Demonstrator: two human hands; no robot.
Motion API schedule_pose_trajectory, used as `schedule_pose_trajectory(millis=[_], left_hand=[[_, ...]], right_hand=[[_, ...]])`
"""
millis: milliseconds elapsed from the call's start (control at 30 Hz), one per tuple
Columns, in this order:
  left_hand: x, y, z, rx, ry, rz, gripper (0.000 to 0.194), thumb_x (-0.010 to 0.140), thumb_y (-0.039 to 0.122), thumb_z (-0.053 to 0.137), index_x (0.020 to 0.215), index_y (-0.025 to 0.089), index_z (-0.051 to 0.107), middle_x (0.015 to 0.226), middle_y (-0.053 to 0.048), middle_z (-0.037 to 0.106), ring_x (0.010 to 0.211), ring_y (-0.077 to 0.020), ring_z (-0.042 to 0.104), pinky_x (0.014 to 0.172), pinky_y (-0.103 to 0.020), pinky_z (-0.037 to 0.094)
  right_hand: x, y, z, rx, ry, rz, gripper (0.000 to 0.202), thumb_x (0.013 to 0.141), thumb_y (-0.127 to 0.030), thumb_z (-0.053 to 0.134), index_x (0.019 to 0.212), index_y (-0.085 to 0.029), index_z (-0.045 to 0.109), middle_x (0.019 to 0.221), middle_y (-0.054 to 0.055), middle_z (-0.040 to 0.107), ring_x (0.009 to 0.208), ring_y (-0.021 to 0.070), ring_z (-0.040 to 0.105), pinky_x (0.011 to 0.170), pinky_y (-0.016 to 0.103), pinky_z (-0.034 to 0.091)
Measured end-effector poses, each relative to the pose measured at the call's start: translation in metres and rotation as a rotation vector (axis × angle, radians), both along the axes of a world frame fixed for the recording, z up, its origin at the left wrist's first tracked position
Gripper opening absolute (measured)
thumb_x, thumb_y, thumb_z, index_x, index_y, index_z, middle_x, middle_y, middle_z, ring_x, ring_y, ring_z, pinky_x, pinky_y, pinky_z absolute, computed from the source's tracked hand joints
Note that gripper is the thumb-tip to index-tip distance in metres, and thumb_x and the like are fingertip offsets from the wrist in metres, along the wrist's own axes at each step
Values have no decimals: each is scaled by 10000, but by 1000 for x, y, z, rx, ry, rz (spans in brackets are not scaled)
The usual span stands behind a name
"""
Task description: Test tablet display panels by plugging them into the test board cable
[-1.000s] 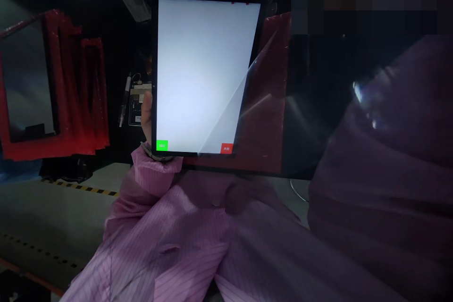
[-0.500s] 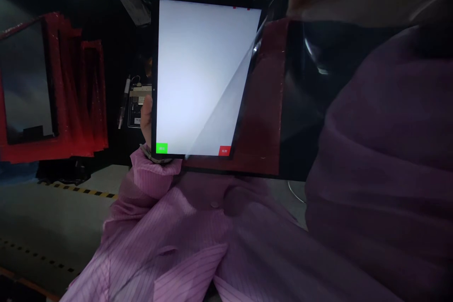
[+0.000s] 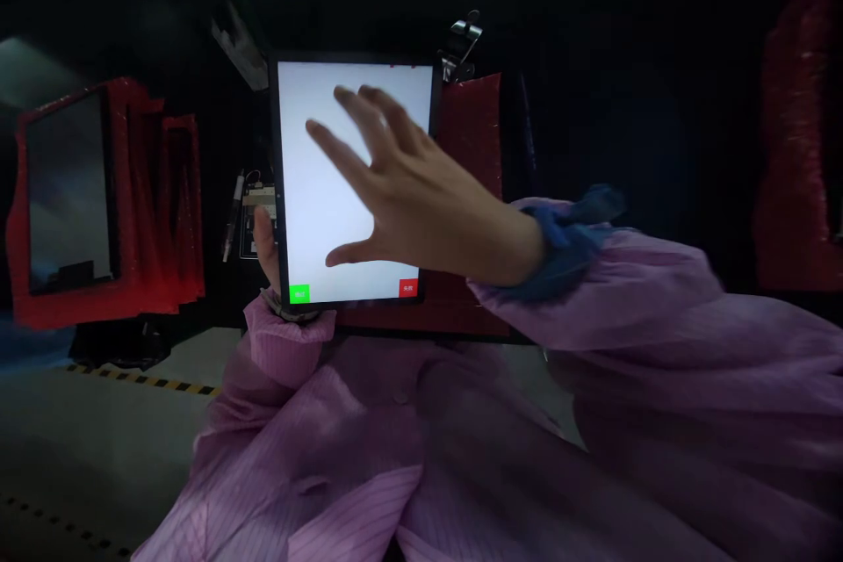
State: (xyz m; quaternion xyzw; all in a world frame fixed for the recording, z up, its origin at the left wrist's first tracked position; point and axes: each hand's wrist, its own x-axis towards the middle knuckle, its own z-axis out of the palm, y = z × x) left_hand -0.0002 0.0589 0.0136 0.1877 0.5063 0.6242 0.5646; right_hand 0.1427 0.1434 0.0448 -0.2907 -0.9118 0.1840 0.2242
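A tablet (image 3: 316,228) with a bright white screen faces me, a green box at its lower left corner and a red one at its lower right. My left hand (image 3: 266,248) grips the tablet's left edge; the thumb shows and the other fingers are hidden behind it. Spread over the screen is my right hand (image 3: 401,184), fingers apart and holding nothing. Whether its fingertips touch the glass I cannot tell. Behind the tablet lies a red sheet (image 3: 471,132), with a shiny metal clip (image 3: 459,44) at its upper end.
On the left, red wrapped pouches (image 3: 148,211) stand in a row, with a dark-screened tablet (image 3: 69,193) in front. A pen (image 3: 233,215) and a small circuit board (image 3: 248,215) lie beside my left hand. Another red wrap (image 3: 794,140) is at the far right.
My right hand has come down from the upper right onto the front of the screen. A clear film seen across the tablet's right side is no longer there. The tablet appears slightly lower and smaller.
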Motion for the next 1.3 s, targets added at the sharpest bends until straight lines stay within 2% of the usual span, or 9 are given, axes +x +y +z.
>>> schedule_pose_trajectory(millis=[133,333,500,633,733,900,1033,1167,1300], left_hand=[[-4,7,-6,212,-110,-28,501,989,594,330,1223,316,674,1334,34,678,1377,-232,537,1240,-379,373],[-14,1,-12,150,-192,-26,455,975,571,407,1192,289,690,1336,51,678,1425,-186,484,1259,-302,332],[-6,4,-4,256,-178,-14,468,995,530,367,1238,256,658,1360,6,668,1405,-235,522,1234,-385,402],[-7,0,3,106,-118,-80,462,910,640,450,1178,339,676,1376,-2,654,1415,-322,506,1044,-497,580],[-13,-1,2,61,-85,-57,442,856,641,545,1160,349,679,1357,6,668,1433,-309,487,1006,-476,606],[-20,-3,4,98,-86,-6,407,823,580,663,1105,291,717,1172,0,752,1297,-299,612,1061,-425,568],[-9,-8,27,-3,-27,-12,370,773,602,710,975,295,753,1036,-27,771,1101,-330,709,956,-504,609],[15,-4,44,-61,70,-34,343,693,550,824,874,276,725,1062,-37,756,1244,-373,640,1046,-533,565],[37,6,38,123,154,-143,232,856,472,724,986,280,720,1193,-10,716,1403,-304,524,1189,-461,457]], right_hand=[[-11,-13,-23,36,43,-12,878,800,-538,805,1530,-251,409,1581,177,389,1475,438,328,1177,674,352],[-18,-19,-13,38,48,-63,300,988,-252,604,1283,-220,644,1256,133,637,1170,307,575,943,473,552],[-2,5,1,17,137,-156,493,1023,-318,508,1513,-300,451,1412,120,529,1293,329,510,1093,581,480],[10,26,-14,46,182,-238,849,921,-453,668,1629,-324,217,1598,145,306,1483,439,275,1171,731,323],[12,37,-26,46,203,-210,918,898,-481,691,1638,-291,181,1625,164,253,1512,475,200,1158,800,247],[22,51,-12,-24,252,-238,720,991,-513,527,1618,-285,255,1605,138,343,1487,373,309,1209,661,322],[26,59,-5,-100,257,-187,669,1030,-582,418,1595,-242,309,1584,140,413,1468,333,383,1209,589,359],[20,65,-11,-164,302,-144,720,1023,-679,355,1582,-226,330,1578,138,433,1448,299,442,1185,526,411],[16,68,-18,-243,370,-129,745,1002,-732,337,1560,-240,359,1541,125,483,1433,276,473,1167,491,443]])
